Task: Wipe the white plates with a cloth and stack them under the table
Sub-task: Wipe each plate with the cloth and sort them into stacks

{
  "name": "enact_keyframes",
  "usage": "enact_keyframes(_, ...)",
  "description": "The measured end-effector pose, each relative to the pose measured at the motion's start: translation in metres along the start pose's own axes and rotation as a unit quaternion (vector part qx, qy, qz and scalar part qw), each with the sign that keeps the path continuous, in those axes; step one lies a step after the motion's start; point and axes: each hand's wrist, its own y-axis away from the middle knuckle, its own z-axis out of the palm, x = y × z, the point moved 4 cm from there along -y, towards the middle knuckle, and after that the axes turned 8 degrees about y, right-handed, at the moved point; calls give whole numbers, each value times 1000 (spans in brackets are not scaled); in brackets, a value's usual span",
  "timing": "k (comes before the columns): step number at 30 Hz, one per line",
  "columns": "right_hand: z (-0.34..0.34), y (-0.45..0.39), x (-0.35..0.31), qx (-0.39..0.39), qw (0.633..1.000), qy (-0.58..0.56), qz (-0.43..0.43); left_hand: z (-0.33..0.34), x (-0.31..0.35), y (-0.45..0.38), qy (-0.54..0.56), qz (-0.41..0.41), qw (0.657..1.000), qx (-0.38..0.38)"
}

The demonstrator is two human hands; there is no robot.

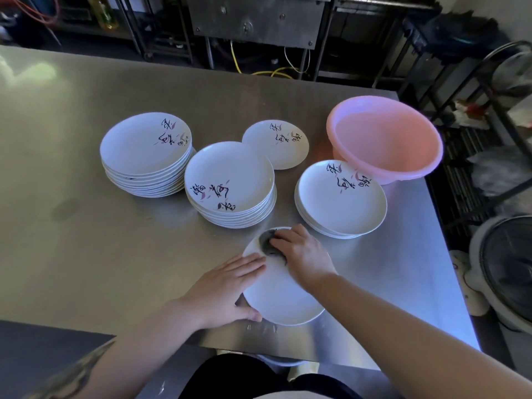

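A white plate [283, 298] lies near the front edge of the steel table [86, 226]. My left hand [227, 286] holds its left rim, fingers flat on top and thumb at the near edge. My right hand [302, 254] presses a dark grey cloth [266, 243] onto the plate's far part, fingers curled over it. Behind stand a tall plate stack [145, 156] at the left, a second tall stack [230, 182] in the middle, a low stack [341, 200] at the right and a single plate [276, 144] at the back.
A pink plastic basin [385, 139] stands at the table's back right corner, touching the low stack. Dark metal racks and a fan [506, 266] crowd the right side beyond the table edge. A white rim [283, 361] shows below the table's front edge.
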Motion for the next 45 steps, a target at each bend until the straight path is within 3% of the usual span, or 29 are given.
enact_keyframes(5,-5,26,26,-18,995,53,87,8,6,0,-30,-33,999,-8)
enact_keyframes(10,-13,48,40,-19,992,56,115,17,23,1,-11,-33,999,14)
enact_keyframes(17,-10,24,41,-45,997,9,56,-11,14,-23,-44,35,996,-62)
enact_keyframes(21,-16,57,43,-30,996,34,82,-1,20,-19,-60,9,998,5)
enact_keyframes(27,-15,53,46,-43,998,-15,47,8,36,-18,-13,-24,1000,1)
enact_keyframes(30,-11,37,55,-70,997,-44,4,-14,22,-26,-42,36,997,-55)
enact_keyframes(32,-12,37,54,-76,996,-44,-17,-21,16,-28,-47,35,994,-91)
enact_keyframes(36,-23,58,49,-36,999,-29,20,-7,15,-23,-36,-1,999,-38)
enact_keyframes(38,-24,72,41,-30,999,-22,21,8,22,-15,-50,-21,998,28)
enact_keyframes(41,-20,69,38,-45,999,-23,12,20,37,-5,5,-80,996,25)
enact_keyframes(45,-17,44,51,-63,997,-46,2,0,27,-10,-16,-15,999,29)
